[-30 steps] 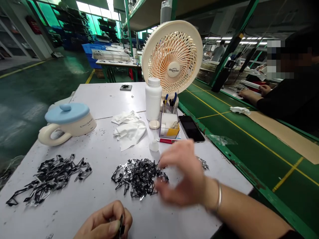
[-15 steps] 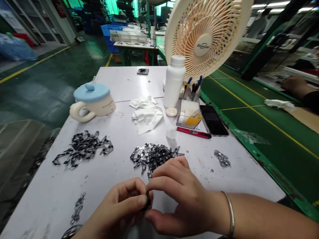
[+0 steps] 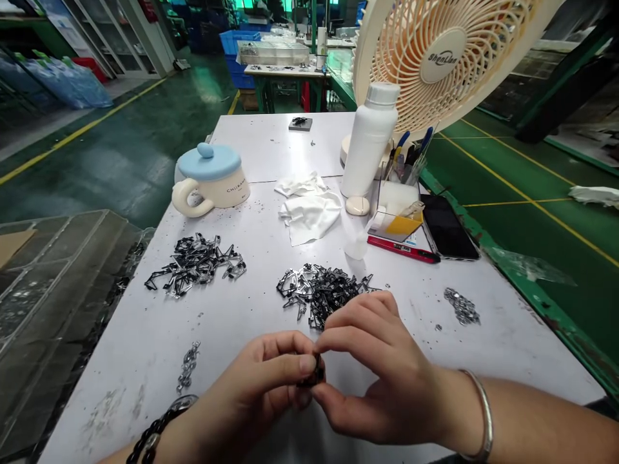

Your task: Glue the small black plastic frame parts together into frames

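My left hand (image 3: 275, 377) pinches a small black part (image 3: 313, 375) between thumb and fingers, near the front of the white table. From the right, my right hand (image 3: 382, 367) reaches in with index fingertip and thumb touching that same part; most of it is hidden by the fingers. Just beyond my hands lies a heap of small black clip-like pieces (image 3: 326, 293). Another heap of black and shiny angled pieces (image 3: 198, 261) spreads on the left. Small silvery metal bits lie in a cluster (image 3: 188, 367) near my left wrist, and a second cluster (image 3: 461, 306) is at the right.
Further back stand a lidded mug (image 3: 217, 180), crumpled white tissues (image 3: 309, 212), a white bottle (image 3: 370, 142), a clear pen holder (image 3: 394, 222), a red cutter (image 3: 403, 250) and a phone (image 3: 449, 225). A large fan (image 3: 440, 58) towers at back right. Plastic bins (image 3: 43, 283) sit left of the table (image 3: 261, 258).
The view has swung a little left, so everything sits further right in the picture. Both hands stay together at the small black part, and more of it shows between the fingers.
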Demonstrator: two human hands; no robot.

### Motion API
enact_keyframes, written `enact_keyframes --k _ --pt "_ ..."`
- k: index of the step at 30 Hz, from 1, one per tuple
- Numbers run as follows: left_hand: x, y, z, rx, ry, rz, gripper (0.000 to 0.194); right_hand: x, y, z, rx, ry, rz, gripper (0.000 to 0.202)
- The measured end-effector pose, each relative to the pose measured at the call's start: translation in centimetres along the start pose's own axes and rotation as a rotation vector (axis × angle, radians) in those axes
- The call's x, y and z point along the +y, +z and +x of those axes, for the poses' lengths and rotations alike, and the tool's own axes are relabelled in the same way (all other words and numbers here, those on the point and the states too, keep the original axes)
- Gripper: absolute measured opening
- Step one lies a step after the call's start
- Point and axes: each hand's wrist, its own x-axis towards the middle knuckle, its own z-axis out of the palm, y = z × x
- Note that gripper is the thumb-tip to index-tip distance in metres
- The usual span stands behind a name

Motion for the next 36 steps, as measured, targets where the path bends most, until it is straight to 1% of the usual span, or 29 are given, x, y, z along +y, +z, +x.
enact_keyframes --k 4,8,14,16,18,19,21,23,25,26,27,28,29,31,33,36 --pt "-0.1 0.1 0.0 0.026 -0.03 0.02 0.02 0.1 0.1 -0.2 -0.011 0.008 -0.01 0.022" --pt "-0.3 0.1 0.0 0.054 -0.014 0.029 0.022 0.1 0.1 -0.3 -0.017 0.011 -0.015 0.02" --pt "-0.3 0.0 0.2 0.026 0.016 0.024 0.019 0.1 0.0 -0.2 -0.018 -0.009 -0.027 0.02" --pt "-0.2 -0.1 0.2 0.012 0.031 0.072 0.019 0.1 0.0 -0.1 -0.015 -0.022 -0.025 0.022" --pt "0.2 -0.3 0.0 0.033 0.102 0.213 0.023 0.3 -0.1 -0.1 -0.003 -0.031 -0.022 0.024" --pt "0.4 -0.4 -0.1 0.072 0.167 0.318 0.026 0.4 -0.1 0.0 0.005 -0.031 -0.024 0.024" --pt "1.2 -0.8 -0.3 0.213 0.354 0.582 0.028 0.9 -0.1 0.0 0.026 -0.027 -0.049 0.023" --pt "2.4 -1.4 -0.4 0.388 0.589 0.91 0.028 1.6 -0.1 0.1 0.034 -0.008 -0.096 0.022" --pt "3.8 -2.3 -0.4 0.539 0.815 1.273 0.026 2.4 -0.1 0.1 0.017 0.035 -0.158 0.02" --pt "4.5 -2.9 -0.4 0.602 0.884 1.433 0.024 2.8 -0.1 0.1 -0.004 0.066 -0.193 0.019" --pt "5.2 -3.6 -0.3 0.66 0.899 1.586 0.024 3.1 -0.1 0.0 -0.03 0.098 -0.229 0.02" --pt "5.8 -4.3 -0.2 0.714 0.878 1.723 0.026 3.3 -0.1 0.0 -0.058 0.127 -0.261 0.022" --pt "6.2 -5.1 -0.1 0.745 0.847 1.782 0.029 3.3 -0.1 -0.1 -0.082 0.148 -0.287 0.026" --pt "6.8 -6.5 0.2 0.789 0.788 1.851 0.035 3.2 -0.2 -0.1 -0.125 0.181 -0.312 0.031" --pt "6.9 -7.6 0.5 0.819 0.748 1.898 0.038 2.8 -0.3 -0.2 -0.147 0.202 -0.311 0.03" --pt "6.8 -8.2 1.0 0.852 0.727 1.968 0.034 2.3 -0.6 -0.2 -0.155 0.223 -0.306 0.027"
